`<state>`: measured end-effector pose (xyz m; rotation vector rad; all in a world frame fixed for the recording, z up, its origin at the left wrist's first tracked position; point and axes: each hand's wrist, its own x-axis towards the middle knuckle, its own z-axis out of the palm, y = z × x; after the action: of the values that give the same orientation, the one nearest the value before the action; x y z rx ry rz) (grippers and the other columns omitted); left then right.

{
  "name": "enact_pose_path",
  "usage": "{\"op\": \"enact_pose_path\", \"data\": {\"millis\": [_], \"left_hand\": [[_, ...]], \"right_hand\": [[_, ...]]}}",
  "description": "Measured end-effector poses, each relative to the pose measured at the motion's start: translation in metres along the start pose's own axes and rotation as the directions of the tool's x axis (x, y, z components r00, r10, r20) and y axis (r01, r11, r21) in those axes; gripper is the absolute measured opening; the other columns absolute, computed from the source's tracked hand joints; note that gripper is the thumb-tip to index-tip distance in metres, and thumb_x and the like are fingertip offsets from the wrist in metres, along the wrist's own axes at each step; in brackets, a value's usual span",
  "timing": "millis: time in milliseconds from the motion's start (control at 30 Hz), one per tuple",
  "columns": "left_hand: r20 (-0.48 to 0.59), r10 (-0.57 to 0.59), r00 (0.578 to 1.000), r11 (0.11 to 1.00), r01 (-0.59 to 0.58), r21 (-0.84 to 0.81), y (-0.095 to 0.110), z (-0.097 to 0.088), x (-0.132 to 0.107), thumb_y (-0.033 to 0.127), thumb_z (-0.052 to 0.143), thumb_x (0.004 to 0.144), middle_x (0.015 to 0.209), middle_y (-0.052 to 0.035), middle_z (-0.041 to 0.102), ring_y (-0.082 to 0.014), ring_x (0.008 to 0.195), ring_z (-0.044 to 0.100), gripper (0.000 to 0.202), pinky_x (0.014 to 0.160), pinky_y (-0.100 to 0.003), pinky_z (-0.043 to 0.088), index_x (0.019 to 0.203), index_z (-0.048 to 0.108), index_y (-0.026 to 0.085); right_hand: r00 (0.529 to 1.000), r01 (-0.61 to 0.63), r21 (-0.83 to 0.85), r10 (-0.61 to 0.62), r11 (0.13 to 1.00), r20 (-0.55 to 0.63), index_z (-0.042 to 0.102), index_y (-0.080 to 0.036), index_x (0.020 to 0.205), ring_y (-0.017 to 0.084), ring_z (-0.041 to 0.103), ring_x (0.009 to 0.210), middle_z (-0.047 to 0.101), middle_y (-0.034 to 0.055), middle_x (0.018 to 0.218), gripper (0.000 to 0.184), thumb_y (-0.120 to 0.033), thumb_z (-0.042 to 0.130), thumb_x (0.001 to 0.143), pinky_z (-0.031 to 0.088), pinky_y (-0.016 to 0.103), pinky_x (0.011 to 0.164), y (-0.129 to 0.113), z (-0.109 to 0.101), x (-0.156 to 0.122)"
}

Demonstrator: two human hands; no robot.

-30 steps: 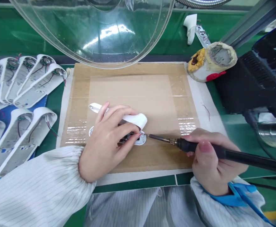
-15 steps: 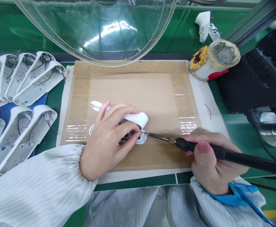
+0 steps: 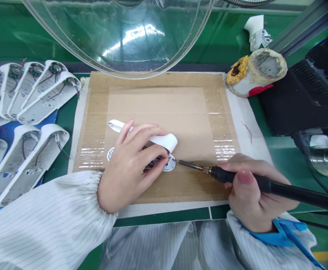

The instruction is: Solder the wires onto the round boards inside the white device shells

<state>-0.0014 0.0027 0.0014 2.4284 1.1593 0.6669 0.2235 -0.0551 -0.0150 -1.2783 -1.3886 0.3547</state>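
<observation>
My left hand lies curled over a white plastic housing on the cardboard mat, its fingertips pinching a small dark part against a round white circuit board. My right hand grips a black soldering iron like a pen. The iron's metal tip touches the right edge of the round board, just beside my left fingertips. A second round white piece shows at the left of my left hand.
Several white housings with red and black wires lie stacked at the left. A clear dome hangs over the mat's far edge. A solder-stained sponge holder and a black unit stand at the right.
Nothing but a slight shift of the camera view; both hands and the iron's tip stay at the round board.
</observation>
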Motion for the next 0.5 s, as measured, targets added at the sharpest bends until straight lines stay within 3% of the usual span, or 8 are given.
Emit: {"op": "enact_pose_path", "data": {"millis": [500], "left_hand": [[0.028,0.046,0.999,0.998,-0.045,-0.047,-0.0064,0.0031,-0.0005,0.018,0.057,0.096,0.130,-0.0010,0.061,-0.0164,0.124,0.054,0.014,0.121,-0.047,0.013,0.086,0.066,0.023]], "right_hand": [[0.998,0.004,0.014,-0.005,1.000,0.058,0.074,-0.025,0.085,0.013,0.056,0.048,0.068,-0.0022,0.072,0.011,-0.018,0.066,0.082,0.046,0.028,0.041,0.0024,-0.0050,-0.0007]]}}
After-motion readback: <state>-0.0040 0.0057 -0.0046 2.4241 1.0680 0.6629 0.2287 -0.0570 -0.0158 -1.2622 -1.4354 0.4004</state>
